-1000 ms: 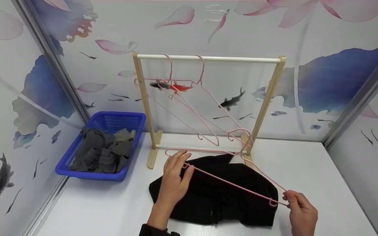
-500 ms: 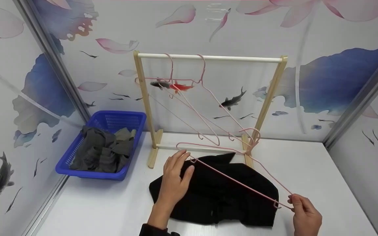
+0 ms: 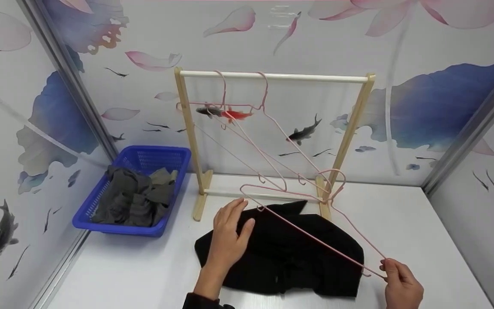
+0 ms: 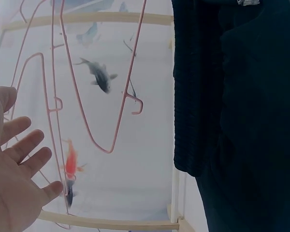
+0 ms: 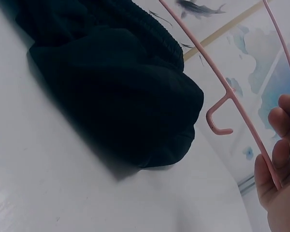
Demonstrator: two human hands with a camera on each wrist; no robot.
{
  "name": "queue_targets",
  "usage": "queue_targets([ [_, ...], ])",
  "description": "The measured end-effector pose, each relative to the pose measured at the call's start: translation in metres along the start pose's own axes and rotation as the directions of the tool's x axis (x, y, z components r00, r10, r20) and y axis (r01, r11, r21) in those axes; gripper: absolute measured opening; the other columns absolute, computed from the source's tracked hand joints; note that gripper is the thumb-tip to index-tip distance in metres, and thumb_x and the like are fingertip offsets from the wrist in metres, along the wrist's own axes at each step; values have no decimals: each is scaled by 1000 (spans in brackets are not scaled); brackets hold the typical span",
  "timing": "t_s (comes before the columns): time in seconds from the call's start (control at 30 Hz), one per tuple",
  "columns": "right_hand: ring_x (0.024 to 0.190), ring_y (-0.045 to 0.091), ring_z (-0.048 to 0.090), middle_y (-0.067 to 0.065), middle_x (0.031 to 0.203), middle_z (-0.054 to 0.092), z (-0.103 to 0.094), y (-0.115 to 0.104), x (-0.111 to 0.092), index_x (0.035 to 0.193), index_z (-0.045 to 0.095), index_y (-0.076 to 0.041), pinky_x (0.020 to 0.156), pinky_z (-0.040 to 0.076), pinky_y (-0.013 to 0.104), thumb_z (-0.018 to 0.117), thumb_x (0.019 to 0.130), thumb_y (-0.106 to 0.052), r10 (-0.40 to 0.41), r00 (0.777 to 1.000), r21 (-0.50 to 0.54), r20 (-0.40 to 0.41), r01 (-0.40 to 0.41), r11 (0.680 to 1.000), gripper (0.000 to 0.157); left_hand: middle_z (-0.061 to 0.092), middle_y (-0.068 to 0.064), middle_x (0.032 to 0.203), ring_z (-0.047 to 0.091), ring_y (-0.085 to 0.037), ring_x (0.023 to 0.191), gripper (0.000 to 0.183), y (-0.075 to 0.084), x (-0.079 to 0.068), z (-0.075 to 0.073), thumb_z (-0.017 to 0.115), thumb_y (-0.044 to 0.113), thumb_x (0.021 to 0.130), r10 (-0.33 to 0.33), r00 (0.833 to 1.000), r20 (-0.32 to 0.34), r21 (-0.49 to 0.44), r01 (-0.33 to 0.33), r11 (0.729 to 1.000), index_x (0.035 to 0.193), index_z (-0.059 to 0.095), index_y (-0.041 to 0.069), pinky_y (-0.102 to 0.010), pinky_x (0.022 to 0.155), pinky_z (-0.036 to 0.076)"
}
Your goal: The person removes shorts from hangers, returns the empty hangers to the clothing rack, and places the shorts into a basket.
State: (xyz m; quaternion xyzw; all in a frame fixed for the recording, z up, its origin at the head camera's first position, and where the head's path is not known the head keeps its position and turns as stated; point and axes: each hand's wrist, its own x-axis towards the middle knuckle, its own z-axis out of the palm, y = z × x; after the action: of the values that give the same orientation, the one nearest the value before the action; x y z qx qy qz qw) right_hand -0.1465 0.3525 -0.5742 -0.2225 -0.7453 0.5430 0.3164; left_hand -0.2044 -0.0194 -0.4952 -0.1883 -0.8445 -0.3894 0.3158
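Note:
My right hand (image 3: 403, 285) grips one end of a pink clothes hanger (image 3: 311, 234), which is held raised and slanting over a black garment (image 3: 294, 257). The hanger's hook points toward the rack, and its other end reaches near my left fingertips. My left hand (image 3: 230, 236) is over the garment's left part, fingers extended and thumb apart, holding nothing; the left wrist view shows its palm and spread fingers. A gathered elastic edge of the black garment (image 4: 198, 96) shows there. In the right wrist view, fingers curl round the hanger (image 5: 241, 113) beside its small side hook.
Behind stands a small wooden rack with a white bar (image 3: 307, 77); two pink hangers (image 3: 266, 92) hang on it. At left, a blue plastic basket (image 3: 120, 234) holds crumpled grey-green cloth (image 3: 131, 201). Printed panels enclose the white table (image 3: 427, 231) at the back and sides.
My right hand has moved slightly right and toward me, drawing the hanger along. The hanger's left end has slid away from my left fingers, which have stayed in place. The garment lies unchanged.

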Motion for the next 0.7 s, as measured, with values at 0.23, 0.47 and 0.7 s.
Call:
queue_targets([
  [0.23,70,-13,59,-36,72,60,-2,-1,3,107,71,13,60,46,8,64,104,-16,29,999,-22,-16,-29,999,30,60,-19,138,54,-38,129,40,-2,1,1,68,17,98,-10,1000,10,55,9,998,134,64,0,-69,108,34],
  [0.47,71,-15,59,-38,73,59,-3,-6,8,106,73,12,60,45,7,64,104,-17,9,999,-18,-52,-10,1000,30,60,-17,139,54,-38,130,39,-5,1,3,67,18,99,-7,1000,20,85,6,996,133,64,0,-68,108,35],
  [0.7,69,-10,60,-31,73,64,-5,-9,19,100,74,9,60,44,8,66,102,-14,-24,998,5,-56,24,1000,24,61,-17,138,56,-37,128,39,-10,1,5,68,20,99,11,1000,25,112,-14,994,132,65,-1,-68,107,37],
])
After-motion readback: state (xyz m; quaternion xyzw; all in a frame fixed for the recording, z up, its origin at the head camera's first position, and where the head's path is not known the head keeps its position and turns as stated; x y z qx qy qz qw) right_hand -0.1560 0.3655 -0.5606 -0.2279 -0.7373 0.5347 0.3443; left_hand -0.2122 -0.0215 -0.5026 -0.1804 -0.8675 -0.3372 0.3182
